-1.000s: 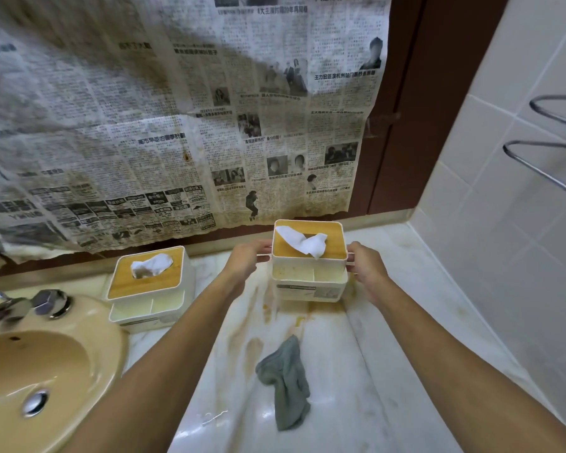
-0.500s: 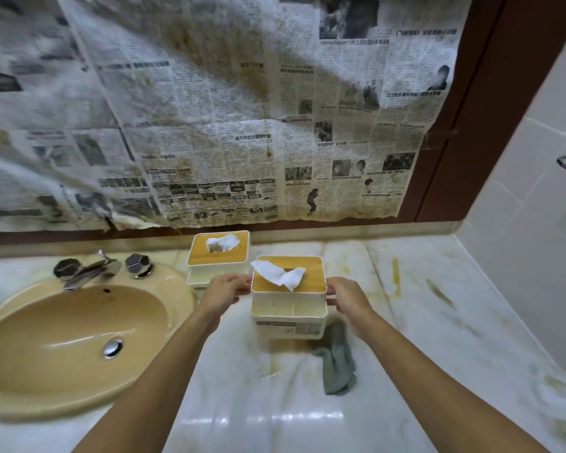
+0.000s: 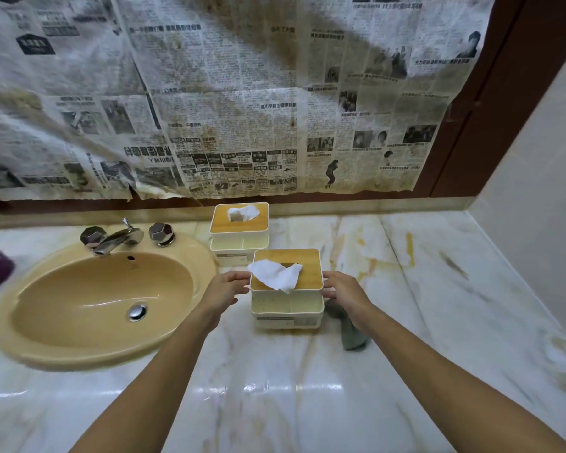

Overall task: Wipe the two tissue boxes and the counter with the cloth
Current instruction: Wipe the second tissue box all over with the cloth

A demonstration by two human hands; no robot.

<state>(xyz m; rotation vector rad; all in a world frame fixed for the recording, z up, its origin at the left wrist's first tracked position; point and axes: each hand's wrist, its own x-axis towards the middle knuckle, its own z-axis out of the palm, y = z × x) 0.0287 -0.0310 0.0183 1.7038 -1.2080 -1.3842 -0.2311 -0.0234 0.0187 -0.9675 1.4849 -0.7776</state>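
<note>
near tissue box (image 3: 286, 291): white, wooden-looking lid, a tissue flopping out the top; it's mid-counter, right of the sink
left hand (image 3: 225, 293): gripping the box's left side, fingertips at the lid edge
right hand (image 3: 344, 291): same deal on the right side
far tissue box (image 3: 239, 232): just behind it, back by the wall
cloth (image 3: 352, 331): grey, crumpled on the counter (image 3: 438, 322) beside the near box, partly under the right wrist
sink (image 3: 89, 302): yellowish, chrome tap (image 3: 118, 238) behind it
newspaper (image 3: 242, 93): stained sheets covering the wall
</note>
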